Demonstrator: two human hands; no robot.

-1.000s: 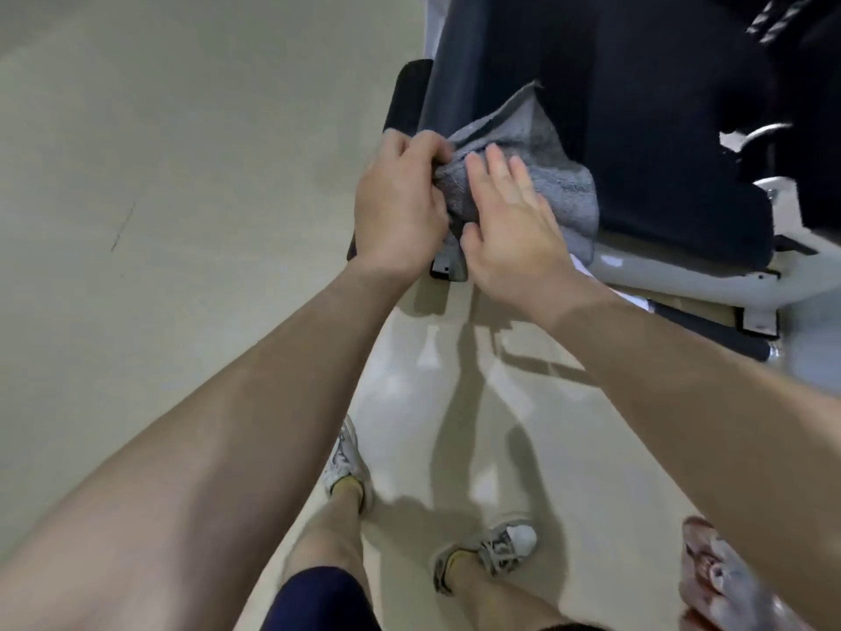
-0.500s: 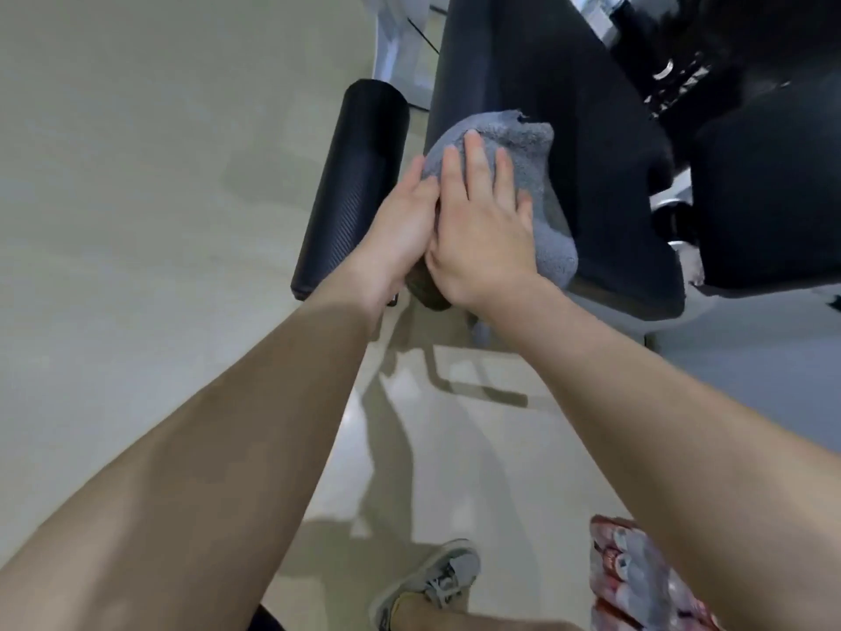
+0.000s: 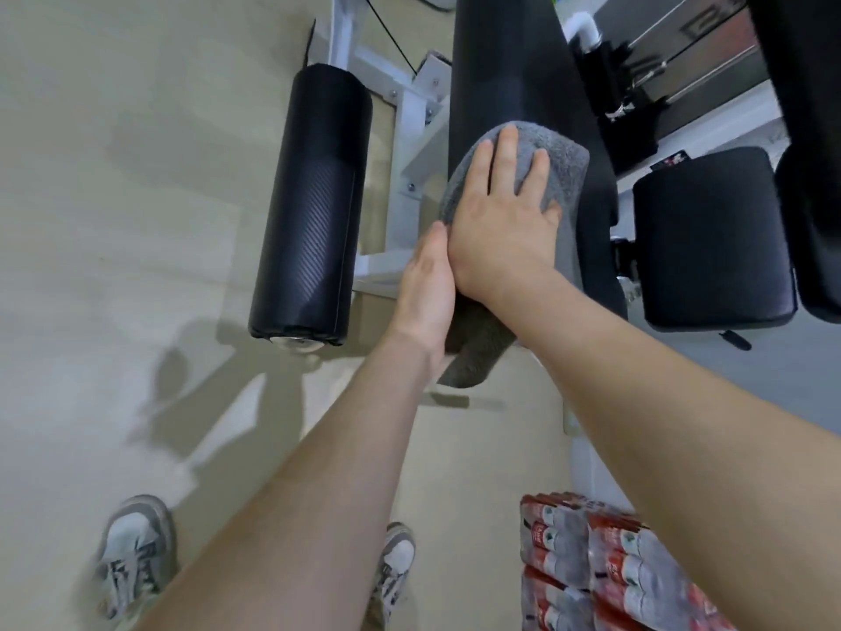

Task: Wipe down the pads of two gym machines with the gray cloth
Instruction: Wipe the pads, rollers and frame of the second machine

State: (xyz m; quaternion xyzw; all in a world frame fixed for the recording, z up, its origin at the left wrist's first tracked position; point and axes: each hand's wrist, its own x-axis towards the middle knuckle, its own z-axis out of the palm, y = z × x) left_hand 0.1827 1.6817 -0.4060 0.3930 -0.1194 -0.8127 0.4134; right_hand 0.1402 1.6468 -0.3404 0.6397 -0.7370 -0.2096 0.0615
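Observation:
The gray cloth (image 3: 566, 173) is draped over the near end of a long black pad (image 3: 505, 70) of the gym machine. My right hand (image 3: 498, 211) lies flat on the cloth with fingers spread, pressing it to the pad. My left hand (image 3: 425, 289) is tucked against the pad's left side, holding the cloth's hanging lower part, which droops below the pad's end. A black cylindrical roller pad (image 3: 314, 207) lies to the left. A square black seat pad (image 3: 710, 239) sits to the right.
The machine's white frame (image 3: 400, 143) runs between the roller and the long pad. Cables and a dark weight area (image 3: 637, 75) lie at the top right. Shrink-wrapped packs of bottles (image 3: 605, 571) stand at the bottom right. My shoes (image 3: 132, 553) rest on the beige floor.
Both hands have slid the cloth farther up along the long pad. The view has shifted, bringing the roller pad, seat pad and bottle packs more fully into sight.

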